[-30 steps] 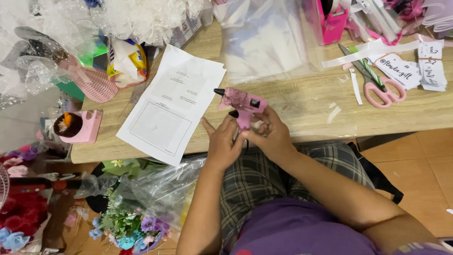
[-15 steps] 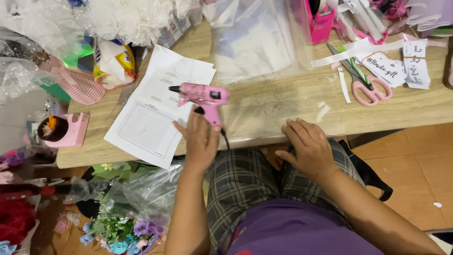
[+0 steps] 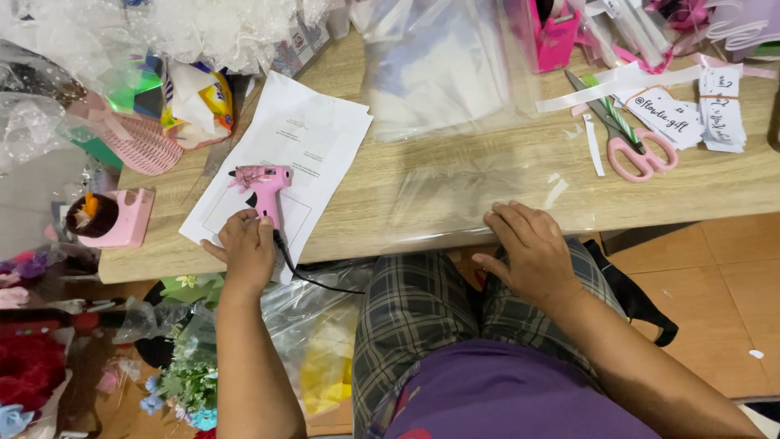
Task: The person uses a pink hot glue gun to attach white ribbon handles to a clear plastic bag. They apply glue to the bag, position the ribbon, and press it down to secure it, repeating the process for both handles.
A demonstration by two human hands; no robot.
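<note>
My left hand (image 3: 245, 248) grips the handle of a pink glue gun (image 3: 264, 186), which stands on white printed paper (image 3: 284, 154) near the front edge of the wooden table (image 3: 422, 175). Its black cord (image 3: 305, 272) drops off the edge. My right hand (image 3: 530, 250) rests with spread fingers on the near edge of a clear plastic sheet (image 3: 479, 195) that lies flat on the table. That hand holds nothing.
Pink-handled scissors (image 3: 630, 138) and white paper tags (image 3: 691, 114) lie at the right. A pink box (image 3: 556, 36) stands behind. A pink basket (image 3: 142, 142), snack bags (image 3: 199, 102) and a pink tape holder (image 3: 110, 218) sit left. Bagged flowers (image 3: 183, 374) lie on the floor.
My left hand carried the glue gun from in front of me leftward and set it on the paper. My right hand let go of it and moved onto the plastic sheet.
</note>
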